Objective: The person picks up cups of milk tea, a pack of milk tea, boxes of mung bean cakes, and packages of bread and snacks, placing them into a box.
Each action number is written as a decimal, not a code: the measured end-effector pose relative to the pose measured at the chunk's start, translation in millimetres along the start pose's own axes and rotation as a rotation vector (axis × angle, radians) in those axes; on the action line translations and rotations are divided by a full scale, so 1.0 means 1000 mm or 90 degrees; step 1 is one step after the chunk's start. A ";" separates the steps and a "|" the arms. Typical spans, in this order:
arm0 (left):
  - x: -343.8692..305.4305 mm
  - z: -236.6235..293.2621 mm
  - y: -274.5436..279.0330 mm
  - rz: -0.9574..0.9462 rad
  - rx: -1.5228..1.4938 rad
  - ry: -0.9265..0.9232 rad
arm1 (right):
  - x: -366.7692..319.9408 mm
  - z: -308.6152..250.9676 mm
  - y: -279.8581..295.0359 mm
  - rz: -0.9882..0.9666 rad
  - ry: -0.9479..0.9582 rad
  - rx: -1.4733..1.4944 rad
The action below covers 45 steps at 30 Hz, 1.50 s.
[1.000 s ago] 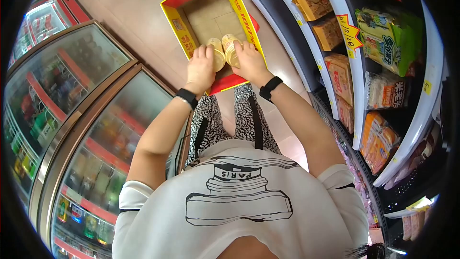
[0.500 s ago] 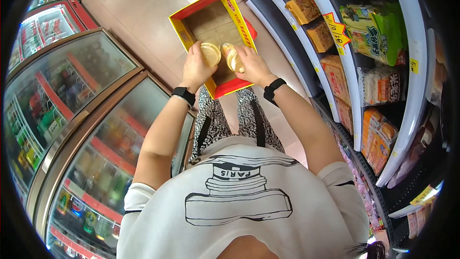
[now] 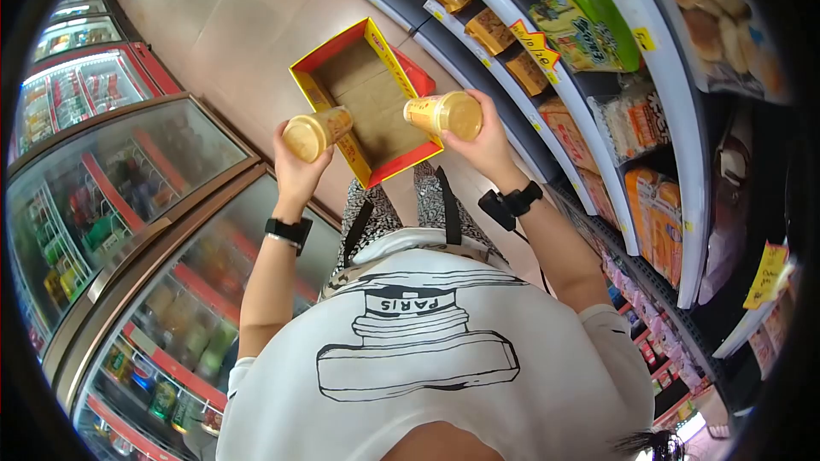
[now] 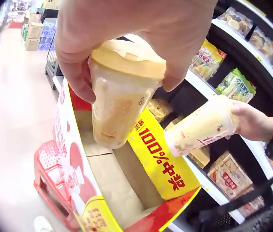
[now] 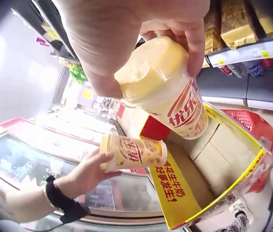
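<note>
The left hand (image 3: 298,172) grips a lidded cup (image 3: 318,133) at its lid end, beside the left edge of a yellow and red carton (image 3: 366,172). In the right hand (image 3: 489,147) is a second cup (image 3: 444,115), held over the carton's right side. The left wrist view shows thumb and fingers around the yellow lid (image 4: 129,60) of the left cup. In the right wrist view, fingers curl round the other cup's lid (image 5: 152,68). Inside the carton only its brown bottom (image 5: 219,159) shows.
A red plastic stool or basket (image 4: 54,183) is under or beside the carton. Shelves with packaged snacks (image 3: 589,30) line the right, and glass-door coolers (image 3: 128,162) the left. Tiled floor (image 3: 213,13) lies ahead.
Both cups have come up out of the carton and moved apart, one to the left and one to the right. The view has turned, and the carton appears lower.
</note>
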<state>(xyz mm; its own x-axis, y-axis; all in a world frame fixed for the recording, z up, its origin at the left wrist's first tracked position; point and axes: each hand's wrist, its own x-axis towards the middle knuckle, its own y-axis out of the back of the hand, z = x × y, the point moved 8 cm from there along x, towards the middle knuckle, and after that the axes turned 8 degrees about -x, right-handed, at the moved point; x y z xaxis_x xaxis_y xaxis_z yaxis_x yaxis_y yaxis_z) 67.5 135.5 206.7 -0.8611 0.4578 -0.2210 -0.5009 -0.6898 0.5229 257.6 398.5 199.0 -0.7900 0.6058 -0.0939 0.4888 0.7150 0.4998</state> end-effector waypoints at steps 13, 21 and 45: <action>-0.024 0.043 0.031 -0.116 -0.202 -0.164 | -0.103 -0.034 0.074 0.251 -0.149 0.369; -0.045 0.050 0.036 -0.192 -0.200 -0.273 | -0.229 -0.063 0.100 0.436 -0.170 0.402; -0.210 0.220 -0.129 -0.439 -0.326 -0.441 | -0.465 -0.026 0.264 0.678 -0.065 0.492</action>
<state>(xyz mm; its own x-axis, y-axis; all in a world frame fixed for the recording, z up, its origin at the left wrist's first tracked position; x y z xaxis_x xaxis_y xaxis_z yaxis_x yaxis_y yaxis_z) 332.6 251.8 366.3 -0.2277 0.9388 0.2585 -0.9697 -0.2427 0.0270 744.7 295.9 396.7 0.1251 0.9912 -0.0436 0.9605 -0.1320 -0.2450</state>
